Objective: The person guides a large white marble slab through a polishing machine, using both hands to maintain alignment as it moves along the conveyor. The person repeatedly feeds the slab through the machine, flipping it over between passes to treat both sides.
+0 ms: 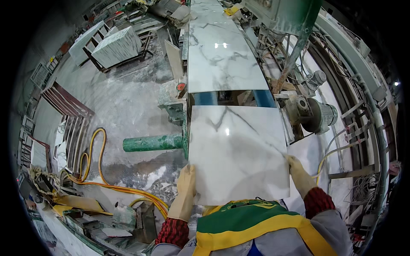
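Observation:
A glossy white tile with grey marble veins (239,145) lies flat in front of me, its near edge close to my apron. My left hand (184,187), in a pale rubber glove, grips the tile's left edge near the front corner. On the opposite edge my gloved right hand (300,173) is closed, with the thumb over the top; the fingers underneath are hidden. Beyond a narrow gap, another marble-veined tile (226,64) rests on the conveyor line. Dark blue belts (265,98) show in that gap.
An electric motor (318,116) juts out right of the conveyor. At the left a green cylinder (152,143) sticks out sideways. Yellow hoses (115,186) run over the dusty floor. Metal racks (70,109) and stacked tiles (117,46) stand farther left. A green machine housing (282,15) overhangs the far right.

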{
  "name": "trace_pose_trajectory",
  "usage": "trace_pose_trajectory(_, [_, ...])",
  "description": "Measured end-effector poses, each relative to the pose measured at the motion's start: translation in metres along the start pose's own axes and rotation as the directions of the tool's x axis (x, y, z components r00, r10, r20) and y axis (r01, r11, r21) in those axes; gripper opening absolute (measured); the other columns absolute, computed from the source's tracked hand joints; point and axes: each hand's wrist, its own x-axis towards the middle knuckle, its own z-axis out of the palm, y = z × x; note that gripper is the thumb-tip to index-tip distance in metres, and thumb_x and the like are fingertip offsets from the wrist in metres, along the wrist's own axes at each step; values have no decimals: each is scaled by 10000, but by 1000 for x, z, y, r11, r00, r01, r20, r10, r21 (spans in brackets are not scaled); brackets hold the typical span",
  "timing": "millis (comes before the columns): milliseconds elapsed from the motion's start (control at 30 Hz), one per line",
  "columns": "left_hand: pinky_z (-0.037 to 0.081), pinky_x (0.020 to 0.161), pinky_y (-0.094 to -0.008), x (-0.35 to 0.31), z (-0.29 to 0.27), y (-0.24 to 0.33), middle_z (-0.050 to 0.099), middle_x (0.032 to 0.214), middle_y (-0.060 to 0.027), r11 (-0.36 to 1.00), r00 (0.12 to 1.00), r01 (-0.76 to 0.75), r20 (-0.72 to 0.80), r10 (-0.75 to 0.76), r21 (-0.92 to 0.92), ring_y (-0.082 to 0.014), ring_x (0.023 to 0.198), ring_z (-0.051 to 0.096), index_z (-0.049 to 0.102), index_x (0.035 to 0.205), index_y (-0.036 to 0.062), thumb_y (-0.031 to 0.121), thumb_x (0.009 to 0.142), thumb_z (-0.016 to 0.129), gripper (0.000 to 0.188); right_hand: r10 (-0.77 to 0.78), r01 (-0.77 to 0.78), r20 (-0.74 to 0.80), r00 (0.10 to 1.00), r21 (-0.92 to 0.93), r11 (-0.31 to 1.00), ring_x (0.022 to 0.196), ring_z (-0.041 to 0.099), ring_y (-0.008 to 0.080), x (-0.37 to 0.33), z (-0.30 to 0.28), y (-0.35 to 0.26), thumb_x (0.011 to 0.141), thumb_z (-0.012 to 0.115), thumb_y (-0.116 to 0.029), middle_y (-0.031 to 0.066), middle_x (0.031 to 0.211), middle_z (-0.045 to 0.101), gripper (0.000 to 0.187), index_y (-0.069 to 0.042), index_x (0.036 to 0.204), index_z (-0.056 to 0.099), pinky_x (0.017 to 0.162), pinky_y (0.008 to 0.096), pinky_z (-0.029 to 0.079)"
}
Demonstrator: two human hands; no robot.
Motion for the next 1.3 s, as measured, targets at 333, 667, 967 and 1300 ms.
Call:
trace_pose_trajectory(333, [446,1261,-546,45,-17,40,593,1690,-190,969,982,173,-43,-183,-174,-461,1506,582,642,1606,130,583,1159,423,673,-42,34,-79,996,-97,995,1150,738,199,-93,81,-23,1068,831,-401,81,1319,775,622,12,1505,672,1014,368,595])
trace_pose_trajectory(667, [485,1212,-511,79,0,33,652,1613,-208,981,990,123,-56,-133,-148,-438,1450,627,692,1537,119,555,1137,500,622,-13,-2,-237,971,-64,998,1172,764,247,-21,56,-10,1014,873,-224,194,1341,761,752,162,1549,511,1024,382,626])
trace_pose_trajectory(967, [482,1210,-471,95,6,44,698,1566,-181,930,960,207,-120,-253,-304,-406,1418,659,707,1543,92,544,1159,523,622,-53,32,-179,982,-116,993,1119,787,270,29,33,7,946,940,-271,215,1330,766,942,234,1563,438,924,368,658])
trace_pose_trajectory(1300, [472,1235,-447,111,6,40,679,1597,-168,927,973,213,-22,-231,-309,-365,1450,649,674,1591,98,542,1174,514,630,-69,59,-185,980,-60,996,1121,784,265,41,21,15,940,889,-198,226,1348,758,901,219,1589,423,917,378,659])
